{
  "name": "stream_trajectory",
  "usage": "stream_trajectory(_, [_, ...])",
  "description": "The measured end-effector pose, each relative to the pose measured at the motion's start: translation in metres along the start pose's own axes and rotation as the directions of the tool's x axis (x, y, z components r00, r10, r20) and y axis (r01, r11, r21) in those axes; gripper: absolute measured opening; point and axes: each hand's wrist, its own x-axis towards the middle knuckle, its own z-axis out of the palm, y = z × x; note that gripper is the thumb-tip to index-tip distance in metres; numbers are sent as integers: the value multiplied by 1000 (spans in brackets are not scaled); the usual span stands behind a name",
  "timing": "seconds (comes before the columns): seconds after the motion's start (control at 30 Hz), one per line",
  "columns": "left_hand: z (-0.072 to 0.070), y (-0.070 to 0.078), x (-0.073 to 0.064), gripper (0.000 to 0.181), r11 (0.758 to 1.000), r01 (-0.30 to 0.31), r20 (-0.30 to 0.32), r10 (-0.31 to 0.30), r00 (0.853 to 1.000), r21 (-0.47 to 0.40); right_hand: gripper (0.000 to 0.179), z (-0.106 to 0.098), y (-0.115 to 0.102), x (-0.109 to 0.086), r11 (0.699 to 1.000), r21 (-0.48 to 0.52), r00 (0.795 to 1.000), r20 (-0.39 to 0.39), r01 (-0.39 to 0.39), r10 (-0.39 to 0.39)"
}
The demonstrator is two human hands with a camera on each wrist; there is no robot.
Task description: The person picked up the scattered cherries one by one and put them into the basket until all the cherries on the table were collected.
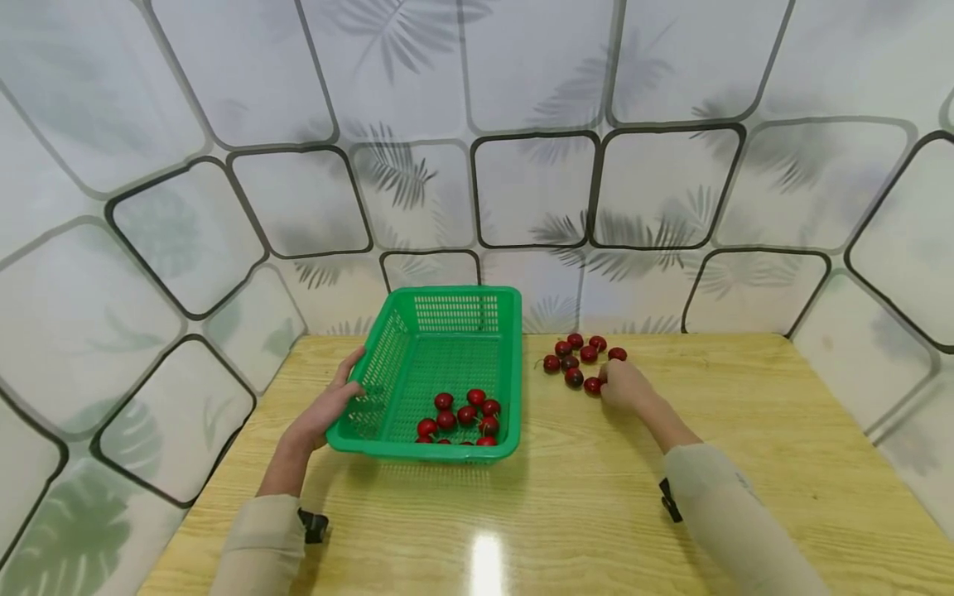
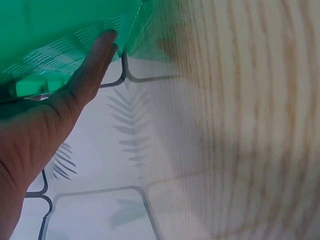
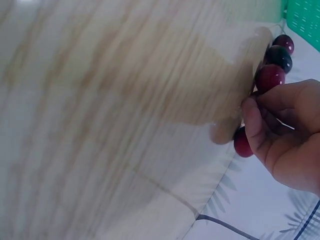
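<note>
Basket [image 1: 417,449], green and mesh-sided, is left of centre on the wooden table [image 1: 596,497], its load visible from above. I count about eleven cherries [image 1: 466,415] in it, gathered toward the near right corner, some partly hidden behind the near rim; the far half of its floor is bare. Another nine or so loose cherries [image 1: 573,378] lie on the tabletop, just right of the basket and apart from it. My left hand [image 1: 328,412] grips the basket's left side, thumb over the rim; I cannot tell whether the basket sits quite level. My right hand [image 1: 628,389] is at the near right edge of the loose group, thumb and finger curled together, apparently pinching a dark cherry [image 3: 256,94] mostly hidden by the fingertips. Estimate: roughly half done, judging by the counts, with the loose group left to bring over.
</note>
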Motion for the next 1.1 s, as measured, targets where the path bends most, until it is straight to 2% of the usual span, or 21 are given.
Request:
stream_trajectory(0.2, [-1, -2, 2, 80, 1000, -2, -3, 2, 1000, 28, 33, -2, 1, -6, 998, -58, 1000, -14, 16, -17])
stream_trajectory(0.43, [-1, -4, 5, 80, 997, -10, -18, 11, 1000, 74, 15, 3, 7, -8, 991, -132, 1000, -13, 11, -13])
stream_trajectory(0.8, [-2, -5, 4, 79, 998, -4, -19, 6, 1000, 70, 20, 8, 3, -13, 964, -261, 998, -19, 55, -62])
stream_trajectory(0.97, [-2, -5, 3, 80, 998, -13, -9, 13, 1000, 66, 16, 7, 0, -14, 965, -254, 998, -15, 60, -66])
stream_trajectory(1.1, [-1, -4, 3, 80, 998, -13, -8, 14, 1000, 58, 24, 5, -6, -14, 979, -193, 994, -69, 65, -80])
